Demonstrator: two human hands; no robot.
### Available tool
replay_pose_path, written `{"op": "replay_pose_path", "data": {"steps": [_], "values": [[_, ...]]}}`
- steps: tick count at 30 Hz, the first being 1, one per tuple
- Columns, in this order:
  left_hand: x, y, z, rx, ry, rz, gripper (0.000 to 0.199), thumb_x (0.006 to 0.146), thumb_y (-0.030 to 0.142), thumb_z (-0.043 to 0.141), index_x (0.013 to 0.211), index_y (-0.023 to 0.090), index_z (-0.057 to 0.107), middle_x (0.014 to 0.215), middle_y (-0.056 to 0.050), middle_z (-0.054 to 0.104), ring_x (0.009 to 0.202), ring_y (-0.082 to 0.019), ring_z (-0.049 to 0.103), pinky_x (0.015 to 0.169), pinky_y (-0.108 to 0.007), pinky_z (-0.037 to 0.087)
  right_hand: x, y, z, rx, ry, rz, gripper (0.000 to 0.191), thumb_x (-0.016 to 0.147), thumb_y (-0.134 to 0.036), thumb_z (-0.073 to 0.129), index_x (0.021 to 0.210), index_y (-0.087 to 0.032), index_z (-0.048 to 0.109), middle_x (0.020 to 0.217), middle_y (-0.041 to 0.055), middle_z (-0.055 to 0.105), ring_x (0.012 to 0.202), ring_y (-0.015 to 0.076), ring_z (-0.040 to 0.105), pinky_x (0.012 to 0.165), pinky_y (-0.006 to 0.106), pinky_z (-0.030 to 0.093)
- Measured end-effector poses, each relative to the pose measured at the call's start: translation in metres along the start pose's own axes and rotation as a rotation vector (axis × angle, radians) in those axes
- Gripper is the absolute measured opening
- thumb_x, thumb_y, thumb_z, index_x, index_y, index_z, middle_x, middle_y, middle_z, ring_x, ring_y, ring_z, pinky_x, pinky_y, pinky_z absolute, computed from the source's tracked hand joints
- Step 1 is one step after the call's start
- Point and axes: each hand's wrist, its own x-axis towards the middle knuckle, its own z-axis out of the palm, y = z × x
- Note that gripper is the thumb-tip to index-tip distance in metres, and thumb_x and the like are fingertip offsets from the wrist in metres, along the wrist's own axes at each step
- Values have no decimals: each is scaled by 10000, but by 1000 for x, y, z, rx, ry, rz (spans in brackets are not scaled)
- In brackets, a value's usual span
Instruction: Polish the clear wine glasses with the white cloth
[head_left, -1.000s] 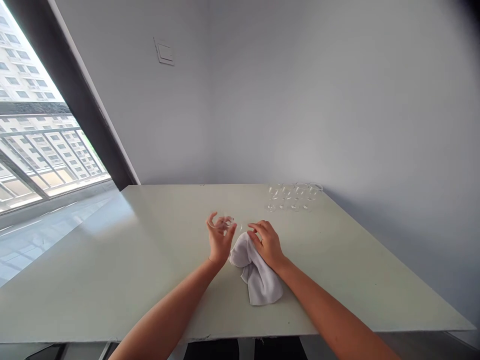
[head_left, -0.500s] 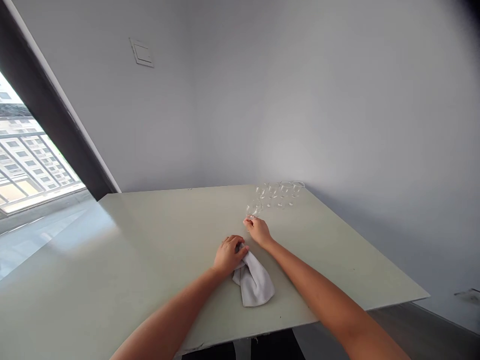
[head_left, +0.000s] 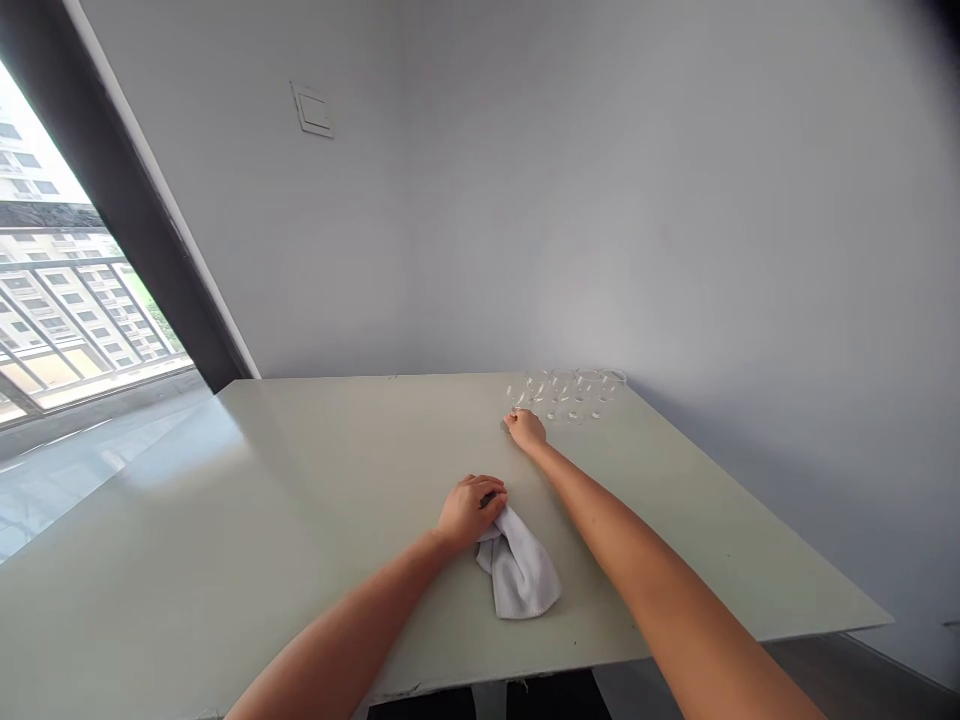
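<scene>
Near the front of the pale table, my left hand (head_left: 472,510) is closed on one end of a light grey cloth (head_left: 523,575), whose loose part lies spread toward the front edge. My right hand (head_left: 526,430) reaches far forward, with its fingers pinched on the lower part of a clear stemmed glass (head_left: 514,396). The glass stands upright at the left of a group of similar clear glasses (head_left: 577,390). They are small and transparent, so their outlines overlap. My fingers partly hide the stem and foot of the held one.
The table (head_left: 337,480) meets grey walls at the back. Its right edge slants toward me beside the right wall. A light switch (head_left: 313,110) is on the back wall. At left, a dark-framed opening shows a balcony railing (head_left: 75,290).
My right hand has moved forward with the glass, closer to the group of glasses. My left hand stays on the cloth. The view has shifted slightly left.
</scene>
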Motion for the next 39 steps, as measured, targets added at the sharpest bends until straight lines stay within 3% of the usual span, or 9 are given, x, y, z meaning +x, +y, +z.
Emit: {"op": "replay_pose_path", "data": {"steps": [8,14,19,24,28,31,34,36,39], "values": [[2,-12,0,-2,129,-85,310,749,155,418,918,252,659,1084,-27,600,996,-203,498,899,-355,361,-16,6,-11,158,-37,-35,290,761,-300,490,1013,-168,546,882,51,613,664,124,540,563,218,355],[1,-19,-2,109,139,-108,596,608,26,461,1139,285,546,1126,-35,580,1035,-254,465,905,-391,329,-90,26,-31,297,-260,-126,406,809,-495,367,748,-157,584,619,11,562,458,95,448,438,212,319],[2,-20,0,203,174,-136,489,621,63,494,1062,256,574,921,-62,626,903,-259,503,826,-393,349,-158,43,-45,224,-477,-375,302,702,-459,556,609,-178,496,550,-43,466,485,84,380,439,200,258],[18,-4,-21,189,283,-68,220,673,99,486,787,234,615,801,-40,588,807,-202,496,725,-308,384,-186,39,-60,105,-203,-389,111,698,-263,515,623,-207,454,544,-56,398,481,89,330,450,216,247],[33,14,-52,185,395,20,239,675,69,460,778,242,591,853,-18,580,841,-179,500,749,-291,393,-205,15,-77,37,55,-533,78,758,-247,462,785,-229,533,714,-1,526,572,125,453,538,249,341],[32,18,-72,244,509,-87,366,652,19,415,878,256,578,1034,-18,548,964,-187,494,781,-306,403,-222,-4,-86,59,-183,-787,221,783,-332,508,986,-261,558,959,34,577,795,165,540,684,268,407],[17,19,-76,349,645,-229,472,650,1,376,1023,248,525,1158,-44,473,1069,-195,456,827,-333,410,-224,-10,-84,137,-414,-802,327,802,-416,498,1095,-277,535,1033,25,579,829,152,552,716,259,429],[1,20,-65,460,618,-217,434,678,31,385,1043,223,518,1162,-65,463,1091,-197,444,883,-347,394,-213,-6,-74,201,-416,-691,296,826,-421,451,1029,-245,575,946,24,606,743,133,556,663,248,434],[-22,22,-31,633,334,-108,392,719,146,455,1104,199,510,1230,-92,435,1159,-233,392,965,-381,339,-187,7,-54,280,-377,-565,278,823,-407,438,896,-205,614,800,22,621,662,129,539,614,247,422]]}}
